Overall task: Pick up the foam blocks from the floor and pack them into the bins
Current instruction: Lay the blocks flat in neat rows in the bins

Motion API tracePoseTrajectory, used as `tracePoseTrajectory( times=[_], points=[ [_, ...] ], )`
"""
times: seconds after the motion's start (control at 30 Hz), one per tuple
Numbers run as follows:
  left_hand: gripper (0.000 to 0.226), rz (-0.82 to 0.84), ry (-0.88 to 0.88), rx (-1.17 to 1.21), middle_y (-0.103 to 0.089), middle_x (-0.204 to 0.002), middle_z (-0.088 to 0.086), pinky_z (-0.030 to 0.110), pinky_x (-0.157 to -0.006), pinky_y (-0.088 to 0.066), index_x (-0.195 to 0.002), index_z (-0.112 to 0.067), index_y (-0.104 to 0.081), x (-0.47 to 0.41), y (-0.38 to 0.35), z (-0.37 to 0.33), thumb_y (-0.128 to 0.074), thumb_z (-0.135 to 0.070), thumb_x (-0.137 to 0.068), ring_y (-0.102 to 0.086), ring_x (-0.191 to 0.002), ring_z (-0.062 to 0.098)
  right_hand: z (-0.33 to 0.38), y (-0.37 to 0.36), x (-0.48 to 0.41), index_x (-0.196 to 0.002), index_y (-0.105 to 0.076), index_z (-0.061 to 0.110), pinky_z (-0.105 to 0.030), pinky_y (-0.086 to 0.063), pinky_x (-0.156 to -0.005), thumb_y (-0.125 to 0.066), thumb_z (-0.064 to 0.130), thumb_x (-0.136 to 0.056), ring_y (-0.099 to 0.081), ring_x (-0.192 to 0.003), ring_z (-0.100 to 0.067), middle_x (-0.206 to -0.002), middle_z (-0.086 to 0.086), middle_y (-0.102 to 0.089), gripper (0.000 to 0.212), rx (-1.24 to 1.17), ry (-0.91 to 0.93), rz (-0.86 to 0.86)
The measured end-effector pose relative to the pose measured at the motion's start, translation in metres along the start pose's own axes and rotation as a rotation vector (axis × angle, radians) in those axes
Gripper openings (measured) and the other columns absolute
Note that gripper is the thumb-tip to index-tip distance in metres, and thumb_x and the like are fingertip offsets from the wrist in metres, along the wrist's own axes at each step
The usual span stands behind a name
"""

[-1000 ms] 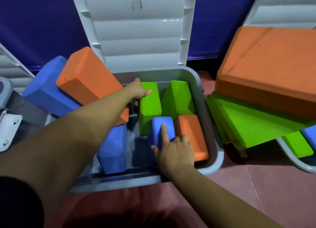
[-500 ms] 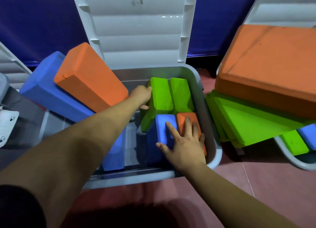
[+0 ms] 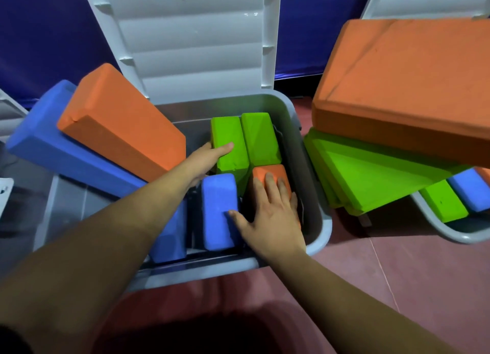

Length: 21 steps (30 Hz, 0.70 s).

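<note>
The open grey bin (image 3: 319, 221) holds two green foam blocks side by side at the back. My left hand (image 3: 209, 160) holds the left green block (image 3: 230, 144), thumb on its top face and fingers hidden down its left side. The right green block (image 3: 261, 138) touches it. My right hand (image 3: 270, 213) lies flat with straight fingers pressing on a small orange block (image 3: 267, 174); its thumb touches a blue block (image 3: 217, 205) beside it. Another blue block (image 3: 169, 237) stands partly under my left forearm.
A long orange block (image 3: 119, 120) and a long blue block (image 3: 50, 146) lean over the bin's left edge. The white lid (image 3: 198, 48) stands open behind. A second bin (image 3: 450, 234) at the right is piled with a big orange slab (image 3: 411, 88), green slab (image 3: 371, 176) and smaller blocks. Red floor (image 3: 384, 274) in front.
My left hand pushed the left green block back against the other green one. My right hand slid from the blue block onto the small orange block.
</note>
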<state>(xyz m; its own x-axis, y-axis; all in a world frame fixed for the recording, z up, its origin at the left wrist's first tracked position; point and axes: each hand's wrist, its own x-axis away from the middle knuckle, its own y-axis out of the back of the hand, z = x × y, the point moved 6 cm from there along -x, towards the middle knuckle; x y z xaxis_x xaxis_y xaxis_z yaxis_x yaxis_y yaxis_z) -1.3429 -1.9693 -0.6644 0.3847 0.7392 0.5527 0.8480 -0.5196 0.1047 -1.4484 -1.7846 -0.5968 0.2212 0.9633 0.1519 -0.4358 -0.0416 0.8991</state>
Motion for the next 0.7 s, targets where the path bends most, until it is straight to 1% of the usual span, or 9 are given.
tracePoseTrajectory(
  times=[0.03, 0.1, 0.17, 0.23, 0.33, 0.47, 0.57, 0.63, 0.7],
  points=[
    [0.06, 0.01, -0.008, -0.028, -0.067, -0.126, 0.0, 0.033, -0.088, -0.055, -0.139, -0.022, -0.05, 0.003, 0.0, 0.0, -0.063, -0.052, -0.09, -0.068, -0.106, 0.015, -0.001, -0.002, -0.001, -0.157, -0.018, 0.015, -0.056, -0.006, -0.121, -0.045, 0.064, -0.09, -0.002, -0.152, -0.029, -0.166, -0.008, -0.007, 0.088, 0.02, 0.008, 0.01],
    [0.088, -0.043, -0.009, -0.175, -0.065, -0.129, -0.004, 0.036, -0.101, -0.049, -0.142, -0.025, -0.047, 0.001, 0.007, 0.003, -0.059, -0.08, -0.073, -0.066, -0.111, 0.014, -0.003, -0.004, -0.003, -0.157, -0.015, 0.016, -0.056, -0.005, -0.121, -0.048, 0.058, -0.09, -0.001, -0.152, -0.029, -0.166, -0.008, -0.004, 0.086, 0.061, 0.006, 0.041],
    [0.111, -0.121, 0.02, -0.336, -0.062, -0.134, -0.001, 0.037, -0.107, -0.044, -0.142, -0.025, -0.047, 0.008, 0.007, 0.001, -0.044, -0.098, -0.058, -0.061, -0.118, 0.018, -0.003, -0.003, -0.002, -0.157, -0.014, 0.016, -0.056, -0.006, -0.121, -0.049, 0.056, -0.091, -0.001, -0.152, -0.029, -0.166, -0.007, -0.003, 0.085, 0.065, -0.002, 0.058],
    [0.1, -0.167, 0.017, -0.477, -0.053, -0.143, 0.01, 0.034, -0.108, -0.039, -0.144, -0.016, -0.045, 0.035, 0.001, -0.014, -0.035, -0.089, -0.076, -0.053, -0.129, 0.027, -0.002, -0.003, -0.002, -0.157, -0.015, 0.017, -0.056, -0.006, -0.121, -0.051, 0.056, -0.09, -0.001, -0.152, -0.029, -0.166, -0.007, -0.003, 0.085, 0.054, -0.003, 0.072],
    [0.07, -0.241, -0.028, -0.555, -0.047, -0.146, 0.019, 0.032, -0.102, -0.038, -0.143, -0.003, -0.04, 0.071, -0.003, -0.03, -0.044, -0.056, -0.098, -0.048, -0.132, 0.031, -0.004, 0.001, -0.003, -0.154, -0.024, 0.018, -0.056, -0.009, -0.12, -0.054, 0.055, -0.089, -0.005, -0.151, -0.028, -0.165, -0.007, -0.01, 0.081, 0.001, -0.02, 0.074],
    [0.034, -0.335, -0.277, -0.549, -0.064, -0.122, 0.011, 0.026, -0.091, -0.045, -0.124, -0.007, -0.058, 0.141, 0.019, -0.059, -0.061, -0.024, -0.095, -0.063, -0.11, 0.022, 0.001, 0.011, -0.003, -0.151, -0.03, 0.014, -0.057, -0.012, -0.118, -0.054, 0.05, -0.091, -0.011, -0.15, -0.029, -0.164, -0.01, -0.016, 0.074, -0.038, -0.041, 0.112],
    [0.014, -0.492, -0.494, -0.567, -0.068, -0.102, 0.007, 0.015, -0.081, -0.046, -0.103, -0.008, -0.066, 0.198, 0.052, -0.083, -0.061, -0.009, -0.09, -0.064, -0.087, 0.017, 0.024, 0.029, -0.005, -0.141, -0.042, 0.008, -0.055, -0.021, -0.117, -0.051, 0.051, -0.088, -0.029, -0.142, -0.033, -0.15, -0.018, -0.036, 0.068, -0.058, -0.026, 0.062],
    [0.012, -0.626, -0.608, -0.586, -0.065, -0.099, 0.006, 0.007, -0.076, -0.04, -0.099, -0.009, -0.064, 0.229, 0.076, -0.098, -0.059, -0.006, -0.088, -0.059, -0.085, 0.016, 0.049, 0.042, -0.008, -0.133, -0.048, 0.006, -0.048, -0.032, -0.111, -0.055, 0.049, -0.09, -0.042, -0.129, -0.038, -0.136, -0.02, -0.046, 0.062, -0.128, 0.013, 0.034],
    [0.015, -0.799, -0.667, -0.631, -0.059, -0.105, 0.007, 0.017, -0.086, -0.042, -0.103, -0.009, -0.061, 0.249, 0.1, -0.104, -0.059, -0.01, -0.088, -0.056, -0.095, 0.018, 0.078, 0.055, -0.013, -0.136, -0.047, 0.005, -0.042, -0.036, -0.107, -0.06, 0.041, -0.092, -0.046, -0.124, -0.037, -0.131, -0.019, -0.047, 0.059, -0.238, 0.056, 0.032]
  ],
)
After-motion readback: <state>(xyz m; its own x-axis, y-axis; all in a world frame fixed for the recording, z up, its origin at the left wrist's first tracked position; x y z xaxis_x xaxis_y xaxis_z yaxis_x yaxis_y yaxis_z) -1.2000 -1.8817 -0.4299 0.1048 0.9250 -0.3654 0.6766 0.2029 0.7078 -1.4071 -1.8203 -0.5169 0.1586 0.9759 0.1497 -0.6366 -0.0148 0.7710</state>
